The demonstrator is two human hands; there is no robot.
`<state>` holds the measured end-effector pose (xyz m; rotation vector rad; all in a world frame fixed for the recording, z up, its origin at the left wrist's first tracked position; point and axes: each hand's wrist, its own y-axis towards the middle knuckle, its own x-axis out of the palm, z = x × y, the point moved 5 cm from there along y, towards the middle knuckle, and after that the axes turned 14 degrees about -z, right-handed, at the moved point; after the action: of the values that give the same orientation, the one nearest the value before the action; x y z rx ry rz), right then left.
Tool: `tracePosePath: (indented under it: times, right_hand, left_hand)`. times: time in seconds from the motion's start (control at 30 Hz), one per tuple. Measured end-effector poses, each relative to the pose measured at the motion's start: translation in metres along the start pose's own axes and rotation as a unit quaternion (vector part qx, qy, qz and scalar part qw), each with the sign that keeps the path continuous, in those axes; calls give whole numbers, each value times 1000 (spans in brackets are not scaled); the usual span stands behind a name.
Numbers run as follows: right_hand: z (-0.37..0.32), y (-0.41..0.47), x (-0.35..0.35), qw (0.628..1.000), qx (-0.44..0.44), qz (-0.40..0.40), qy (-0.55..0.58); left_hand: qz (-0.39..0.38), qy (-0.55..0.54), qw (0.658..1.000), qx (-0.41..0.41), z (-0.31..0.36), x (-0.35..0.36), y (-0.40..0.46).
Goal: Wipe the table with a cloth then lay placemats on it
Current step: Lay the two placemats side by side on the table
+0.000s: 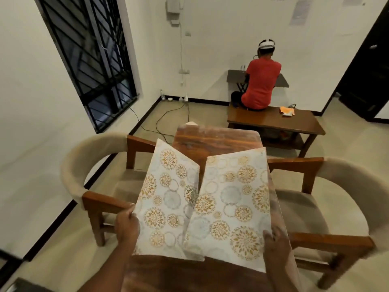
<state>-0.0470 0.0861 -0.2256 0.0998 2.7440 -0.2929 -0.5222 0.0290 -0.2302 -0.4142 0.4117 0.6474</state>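
Two white placemats with gold and grey flower circles are held over the narrow wooden table (219,140). My left hand (126,225) grips the left placemat (166,199) by its left edge, and the mat tilts up off the table. My right hand (273,243) holds the right placemat (233,205) at its lower right edge, and this mat lies lower, near the tabletop. The inner edges of the two mats overlap near the middle. No cloth is in view.
A beige armchair (88,165) with wooden arms stands left of the table, another armchair (336,207) on the right. Beyond the table a person in a red shirt (261,85) sits on a low wooden table (273,121). Cables lie on the floor by the barred window (90,55).
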Motion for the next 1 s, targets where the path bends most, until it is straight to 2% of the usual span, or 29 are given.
tracePosePath:
  times: [0.1, 0.2, 0.27, 0.3, 0.43, 0.57, 0.73, 1.0]
  right_hand:
    - [60, 61, -47, 995, 72, 60, -45]
    - [104, 119, -83, 995, 57, 73, -29]
    - [100, 144, -90, 997, 45, 55, -8]
    - [91, 154, -89, 998, 44, 41, 7]
    - [137, 226, -79, 999, 43, 8, 18]
    - [133, 268, -50, 998, 51, -7, 43]
    - [152, 310, -16, 995, 85, 3, 46]
    - [172, 348, -6, 994, 33, 6, -101]
  left_hand:
    - [17, -19, 1000, -15, 19, 10, 13]
    - [16, -27, 999, -27, 30, 25, 31]
    - [9, -50, 998, -30, 33, 44, 52]
    - [4, -59, 998, -34, 30, 55, 69]
    - [-30, -87, 994, -52, 19, 107, 137]
    - [-56, -75, 995, -19, 18, 161, 195]
    - [-85, -28, 995, -39, -25, 199, 253]
    - [-66, 56, 996, -13, -52, 221, 292]
